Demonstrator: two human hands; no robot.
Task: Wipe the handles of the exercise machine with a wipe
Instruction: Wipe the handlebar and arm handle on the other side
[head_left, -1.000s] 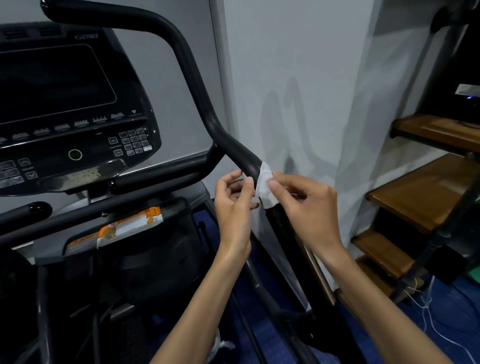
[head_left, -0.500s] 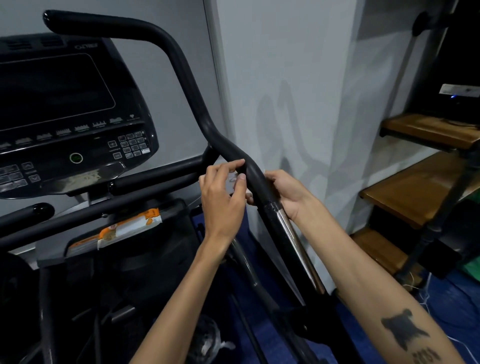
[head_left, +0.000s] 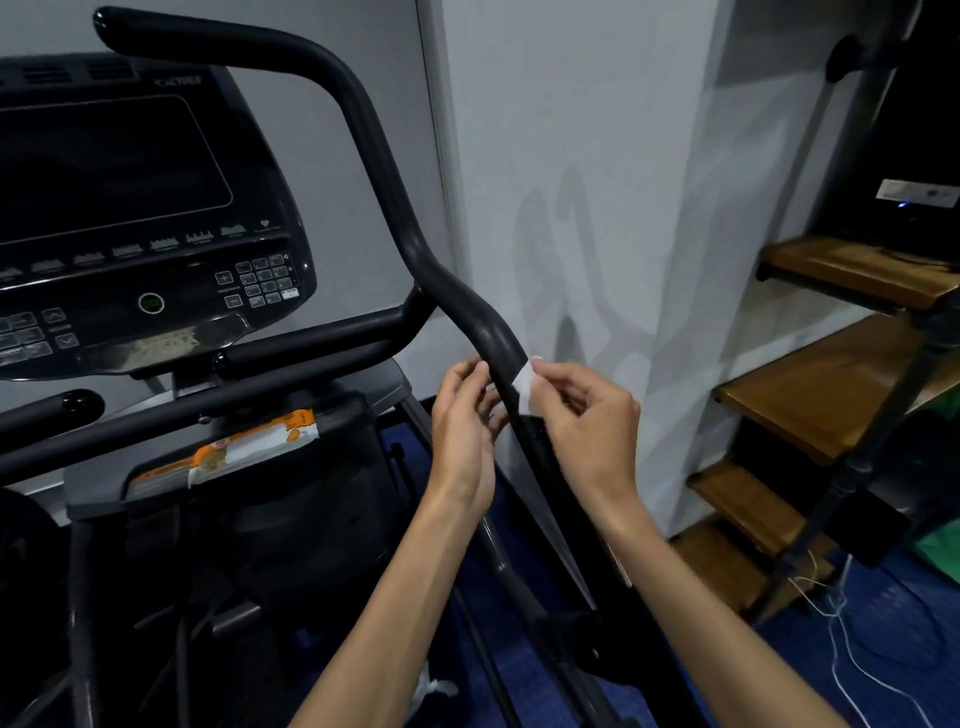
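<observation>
- Wrapping the long black handle (head_left: 457, 306) of the exercise machine (head_left: 156, 218), a white wipe (head_left: 525, 387) sat just below the handle's lower bend, at the end of the padded grip.
- The right hand (head_left: 587, 421) was on the handle's right side, thumb and forefinger pinching the wipe against the bar, the other fingers curled.
- The left hand (head_left: 462, 426) was on the handle's left side with its fingers curled toward the bar; it seemed to pinch the wipe's other edge, though that edge was mostly hidden behind the handle.
- Both forearms reached up from the bottom of the view, one on each side of the bar.
- The dark console (head_left: 130, 171) with its keypad stood to the left, its screen unlit apart from a small green ring.
- A white and orange packet (head_left: 244, 447) lay on the ledge under the console.
- Wooden steps (head_left: 831, 384) rose at the right beside the pale wall (head_left: 571, 156).
- White cords (head_left: 841, 639) trailed over the blue floor (head_left: 883, 686) near the steps.
</observation>
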